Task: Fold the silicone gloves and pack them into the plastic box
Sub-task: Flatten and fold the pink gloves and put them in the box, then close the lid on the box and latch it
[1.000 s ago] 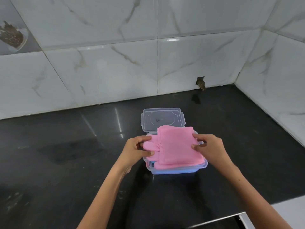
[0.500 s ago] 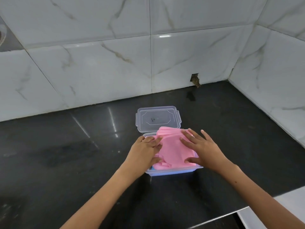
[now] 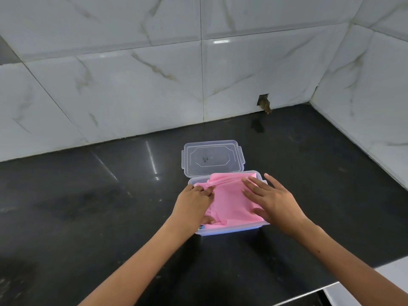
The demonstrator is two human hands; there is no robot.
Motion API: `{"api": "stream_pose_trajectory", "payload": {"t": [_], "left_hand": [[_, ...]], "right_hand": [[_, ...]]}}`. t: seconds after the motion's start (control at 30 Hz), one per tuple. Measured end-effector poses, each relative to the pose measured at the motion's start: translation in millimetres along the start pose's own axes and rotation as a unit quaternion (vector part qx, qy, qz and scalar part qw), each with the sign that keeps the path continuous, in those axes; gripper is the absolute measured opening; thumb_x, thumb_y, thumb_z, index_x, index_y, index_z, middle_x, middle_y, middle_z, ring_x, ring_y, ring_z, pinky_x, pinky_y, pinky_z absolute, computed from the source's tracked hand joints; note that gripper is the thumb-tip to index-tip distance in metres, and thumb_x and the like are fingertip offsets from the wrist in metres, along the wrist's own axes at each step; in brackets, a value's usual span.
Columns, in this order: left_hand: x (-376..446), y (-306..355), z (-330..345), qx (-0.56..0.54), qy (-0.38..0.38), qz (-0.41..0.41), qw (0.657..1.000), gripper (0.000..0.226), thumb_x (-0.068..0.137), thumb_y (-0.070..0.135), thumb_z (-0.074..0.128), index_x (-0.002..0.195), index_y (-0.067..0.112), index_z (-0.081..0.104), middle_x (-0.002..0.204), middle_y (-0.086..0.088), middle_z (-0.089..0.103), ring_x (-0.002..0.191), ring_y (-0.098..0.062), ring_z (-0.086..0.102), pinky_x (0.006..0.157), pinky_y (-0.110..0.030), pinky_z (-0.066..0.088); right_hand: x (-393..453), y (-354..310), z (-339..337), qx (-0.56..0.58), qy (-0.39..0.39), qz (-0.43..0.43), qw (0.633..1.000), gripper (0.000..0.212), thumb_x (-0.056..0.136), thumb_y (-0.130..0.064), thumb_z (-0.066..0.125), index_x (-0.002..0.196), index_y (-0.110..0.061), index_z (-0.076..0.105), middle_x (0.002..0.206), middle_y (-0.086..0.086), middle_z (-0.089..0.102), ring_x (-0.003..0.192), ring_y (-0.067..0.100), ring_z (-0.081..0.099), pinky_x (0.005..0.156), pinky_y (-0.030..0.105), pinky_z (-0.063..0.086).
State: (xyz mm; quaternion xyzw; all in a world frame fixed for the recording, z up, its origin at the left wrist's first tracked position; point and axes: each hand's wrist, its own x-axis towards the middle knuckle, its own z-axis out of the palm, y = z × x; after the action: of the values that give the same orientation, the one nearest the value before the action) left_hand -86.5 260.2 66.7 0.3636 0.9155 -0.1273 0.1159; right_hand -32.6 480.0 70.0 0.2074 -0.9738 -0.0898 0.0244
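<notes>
My left hand (image 3: pixel 194 205) lies on the near left part of the folded pink silicone gloves (image 3: pixel 229 203), fingers bent over their left edge and thumb tucked at the near side; whether it pinches them I cannot tell. My right hand (image 3: pixel 272 200) lies flat on their right half, fingers spread and straight, pressing down. The gloves are a soft, matte pink bundle with ridged folds at the far edge, filling the clear plastic box (image 3: pixel 231 231) and bulging above its rim. The box stands on the black countertop (image 3: pixel 88 206). Just behind it, touching its far edge, lies the clear lid (image 3: pixel 213 156), flat. Beyond stands the white marble-tiled wall (image 3: pixel 132 85).
</notes>
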Motion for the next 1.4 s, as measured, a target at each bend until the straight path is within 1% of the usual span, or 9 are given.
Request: {"api": "stream_pose_trajectory", "payload": {"t": [0.13, 0.43, 0.6, 0.7, 0.87, 1.0, 1.17, 1.3, 1.4], "left_hand": [[3.1, -1.7, 2.8, 0.004, -0.005, 0.011, 1.000, 0.070, 0.090, 0.048, 0.054, 0.147, 0.015, 0.032, 0.151, -0.001, 0.039, 0.132, -0.024, 0.044, 0.113, -0.035, 0.031], [15.6, 11.9, 8.0, 0.043, -0.030, -0.029, 0.998, 0.049, 0.088, 0.018, 0.061, 0.132, 0.001, 0.048, 0.121, -0.011, 0.062, 0.112, -0.029, 0.057, 0.094, -0.035, 0.044], [10.5, 6.2, 9.0, -0.006, 0.009, -0.017, 1.000, 0.051, 0.087, 0.036, 0.062, 0.130, 0.011, 0.053, 0.126, -0.004, 0.062, 0.114, -0.025, 0.058, 0.102, -0.034, 0.043], [1.8, -0.7, 8.7, -0.072, 0.039, -0.002, 0.997, 0.047, 0.088, 0.038, 0.060, 0.130, 0.017, 0.056, 0.138, 0.000, 0.054, 0.127, -0.021, 0.050, 0.109, -0.033, 0.035], [-6.4, -4.6, 7.4, -0.111, 0.070, 0.000, 0.991, 0.042, 0.085, 0.033, 0.062, 0.126, 0.023, 0.059, 0.134, 0.005, 0.057, 0.125, -0.018, 0.050, 0.105, -0.029, 0.036], [-9.4, -5.4, 10.5, -0.100, 0.085, 0.006, 0.991, 0.045, 0.088, 0.032, 0.060, 0.131, 0.024, 0.054, 0.141, 0.004, 0.051, 0.130, -0.018, 0.045, 0.109, -0.030, 0.035], [-24.6, -10.1, 7.7, -0.111, 0.117, 0.053, 0.986, 0.048, 0.095, 0.035, 0.051, 0.141, 0.024, 0.044, 0.158, 0.002, 0.028, 0.145, -0.015, 0.025, 0.118, -0.031, 0.019], [-31.5, -44.8, -7.0, -0.214, 0.247, 0.013, 0.945, 0.036, 0.094, 0.033, 0.056, 0.130, 0.027, 0.059, 0.145, 0.008, 0.048, 0.136, -0.011, 0.042, 0.111, -0.027, 0.030], [-11.1, -73.3, -2.2, -0.305, 0.264, -0.064, 0.913, 0.033, 0.096, 0.024, 0.054, 0.128, 0.020, 0.062, 0.140, 0.002, 0.055, 0.132, -0.015, 0.048, 0.109, -0.030, 0.038]], "right_hand": [[11.5, 6.1, 9.4, 0.014, -0.144, -0.002, 0.989, 0.076, 0.089, -0.044, 0.057, 0.150, -0.023, 0.018, 0.160, -0.003, 0.012, 0.147, 0.012, 0.011, 0.120, 0.039, 0.002], [27.7, 4.0, 15.2, 0.009, -0.184, -0.013, 0.983, 0.076, 0.081, -0.037, 0.068, 0.146, -0.023, 0.032, 0.158, -0.001, 0.021, 0.146, 0.014, 0.021, 0.119, 0.041, -0.005], [21.7, -0.5, 0.9, 0.063, -0.152, 0.031, 0.986, 0.052, 0.083, -0.045, 0.063, 0.132, -0.032, 0.053, 0.146, -0.004, 0.046, 0.135, 0.018, 0.040, 0.118, 0.039, 0.012], [22.3, -21.2, -6.8, 0.115, -0.097, 0.123, 0.981, 0.043, 0.075, -0.056, 0.066, 0.107, -0.028, 0.069, 0.106, -0.002, 0.069, 0.105, 0.024, 0.060, 0.091, 0.031, 0.043], [37.3, -50.5, -11.6, 0.077, -0.148, 0.152, 0.974, 0.037, 0.074, -0.053, 0.070, 0.082, -0.018, 0.060, 0.079, 0.001, 0.063, 0.072, 0.019, 0.057, 0.065, 0.027, 0.039], [39.4, -58.0, -8.7, 0.073, -0.143, 0.165, 0.973, 0.031, 0.078, -0.050, 0.068, 0.083, -0.020, 0.059, 0.091, 0.001, 0.070, 0.072, 0.018, 0.052, 0.067, 0.026, 0.039], [24.1, -33.0, -26.2, 0.284, -0.084, 0.230, 0.927, 0.041, 0.070, -0.052, 0.073, 0.103, -0.027, 0.071, 0.102, -0.014, 0.072, 0.097, 0.007, 0.065, 0.082, 0.024, 0.050], [31.1, 18.5, -40.9, 0.394, 0.047, 0.292, 0.870, 0.021, 0.076, -0.041, 0.072, 0.087, -0.024, 0.078, 0.081, -0.009, 0.076, 0.075, 0.005, 0.070, 0.078, 0.033, 0.058], [54.2, 53.7, -24.2, 0.430, 0.062, 0.339, 0.834, 0.024, 0.084, -0.034, 0.068, 0.095, -0.015, 0.076, 0.088, 0.003, 0.075, 0.080, 0.014, 0.070, 0.083, 0.037, 0.057]]}}
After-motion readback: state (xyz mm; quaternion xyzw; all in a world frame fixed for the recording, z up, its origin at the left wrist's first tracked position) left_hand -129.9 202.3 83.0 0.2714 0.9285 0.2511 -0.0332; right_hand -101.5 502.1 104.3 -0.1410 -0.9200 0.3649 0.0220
